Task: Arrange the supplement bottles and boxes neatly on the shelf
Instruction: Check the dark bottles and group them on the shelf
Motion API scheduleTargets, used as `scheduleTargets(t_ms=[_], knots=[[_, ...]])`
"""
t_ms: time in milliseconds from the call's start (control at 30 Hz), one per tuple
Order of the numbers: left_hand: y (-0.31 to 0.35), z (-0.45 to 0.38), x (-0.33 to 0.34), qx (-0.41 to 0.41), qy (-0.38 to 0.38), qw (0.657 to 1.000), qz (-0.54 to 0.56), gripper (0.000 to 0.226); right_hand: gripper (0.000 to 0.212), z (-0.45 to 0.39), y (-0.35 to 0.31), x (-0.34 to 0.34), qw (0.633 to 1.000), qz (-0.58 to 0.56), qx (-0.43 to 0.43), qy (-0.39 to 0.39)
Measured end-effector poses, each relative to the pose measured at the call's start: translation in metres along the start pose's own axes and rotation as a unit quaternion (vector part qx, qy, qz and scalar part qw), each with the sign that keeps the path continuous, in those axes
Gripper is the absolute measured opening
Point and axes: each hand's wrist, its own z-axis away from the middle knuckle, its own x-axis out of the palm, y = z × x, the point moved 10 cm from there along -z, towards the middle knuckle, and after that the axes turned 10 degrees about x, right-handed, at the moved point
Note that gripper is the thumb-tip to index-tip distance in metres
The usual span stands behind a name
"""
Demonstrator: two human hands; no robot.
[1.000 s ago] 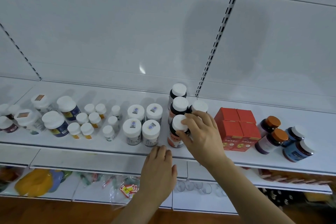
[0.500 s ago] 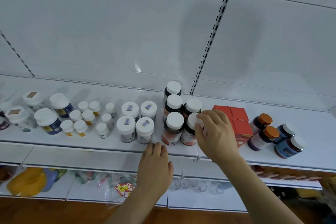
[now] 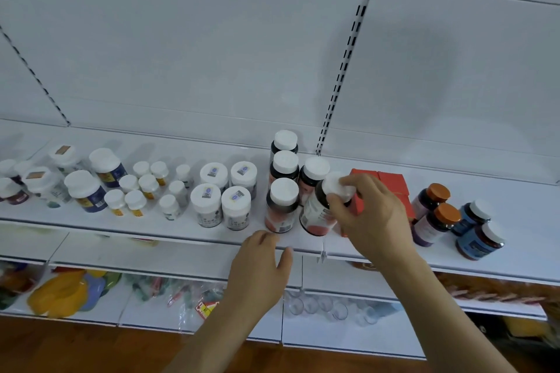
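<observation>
My right hand (image 3: 368,216) grips the white cap of a dark bottle with a pink label (image 3: 318,212), which leans to the right at the front of the white shelf (image 3: 91,222). Just left of it stand three matching dark bottles (image 3: 281,206) in a column, and one more (image 3: 313,174) stands behind the tilted one. Red boxes (image 3: 392,183) sit right behind my right hand, partly hidden. My left hand (image 3: 260,269) rests with relaxed fingers on the shelf's front edge, below the bottles, holding nothing.
White tubs with stickers (image 3: 222,191), small white bottles (image 3: 145,188) and blue-labelled jars (image 3: 88,188) fill the shelf's left. Orange-capped bottles (image 3: 436,212) and blue bottles (image 3: 478,236) stand at right. A lower shelf holds packets and clear cups (image 3: 315,306).
My right hand moved from the front-left dark bottle to the one beside it, took its cap and tipped it rightward. My left hand stayed at the shelf edge.
</observation>
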Motion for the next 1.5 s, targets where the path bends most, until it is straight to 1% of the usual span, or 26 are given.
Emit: scheduleTargets(t_ms=[33,67,100,133,200,233,333,400,467,533,633,733,800,900,967,1033,1133,1267,1367,1433,1500], knots=[[0.009,0.003,-0.007,-0.010,0.017,0.998,0.067,0.042,0.024,0.001,0.000,-0.011,0.999,-0.026,0.035,0.006],[0.020,0.005,-0.013,-0.017,0.031,0.987,0.154,0.037,0.023,0.002,0.001,-0.020,0.996,-0.051,0.067,0.010],[0.030,0.007,-0.016,-0.030,0.040,0.967,0.249,0.028,0.021,0.003,0.000,-0.028,0.992,-0.081,0.097,0.009],[0.040,0.009,-0.020,-0.042,0.048,0.939,0.339,0.019,0.018,0.004,-0.002,-0.034,0.985,-0.115,0.127,0.005],[0.052,0.015,-0.036,-0.061,0.091,0.884,0.454,0.014,0.011,0.011,-0.008,-0.043,0.968,-0.175,0.180,-0.001],[0.054,0.019,-0.045,-0.071,0.120,0.862,0.487,0.012,0.010,0.015,-0.012,-0.048,0.959,-0.198,0.201,0.005],[0.057,0.032,-0.069,-0.095,0.195,0.804,0.553,0.034,0.013,0.032,-0.021,-0.058,0.933,-0.254,0.252,0.033],[0.055,0.038,-0.082,-0.097,0.232,0.781,0.571,0.042,0.015,0.041,-0.028,-0.058,0.925,-0.271,0.263,0.039],[0.049,0.043,-0.089,-0.095,0.245,0.776,0.574,0.043,0.014,0.051,-0.038,-0.051,0.923,-0.283,0.259,0.026],[0.045,0.043,-0.093,-0.091,0.247,0.778,0.571,0.042,0.015,0.059,-0.043,-0.046,0.915,-0.312,0.254,0.024],[0.047,0.048,-0.097,-0.092,0.239,0.783,0.567,0.043,0.022,0.068,-0.051,-0.048,0.889,-0.384,0.243,0.053],[0.052,0.056,-0.100,-0.083,0.223,0.784,0.573,0.041,0.019,0.073,-0.057,-0.050,0.877,-0.409,0.239,0.074],[0.056,0.056,-0.105,-0.065,0.211,0.795,0.565,0.033,0.019,0.071,-0.056,-0.052,0.874,-0.409,0.247,0.084],[0.057,0.053,-0.108,-0.058,0.216,0.823,0.523,0.013,0.026,0.067,-0.054,-0.052,0.880,-0.395,0.251,0.078],[0.060,0.050,-0.108,-0.059,0.220,0.833,0.505,0.010,0.024,0.065,-0.053,-0.053,0.884,-0.391,0.246,0.073],[0.068,0.047,-0.109,-0.054,0.227,0.836,0.497,0.013,0.016,0.065,-0.047,-0.052,0.874,-0.412,0.246,0.070],[0.080,0.046,-0.110,-0.046,0.243,0.825,0.508,0.025,0.019,0.063,-0.035,-0.049,0.854,-0.445,0.261,0.061],[0.078,0.045,-0.114,-0.053,0.286,0.809,0.511,0.022,0.013,0.054,-0.033,-0.056,0.867,-0.425,0.250,0.067],[0.084,0.044,-0.114,-0.039,0.285,0.808,0.515,0.026,0.010,0.051,-0.029,-0.060,0.875,-0.407,0.250,0.080],[0.094,0.042,-0.114,-0.012,0.268,0.809,0.522,0.027,0.011,0.050,-0.023,-0.058,0.862,-0.429,0.260,0.077],[0.098,0.039,-0.112,-0.001,0.257,0.817,0.517,0.027,0.018,0.050,-0.021,-0.051,0.837,-0.476,0.263,0.059]])
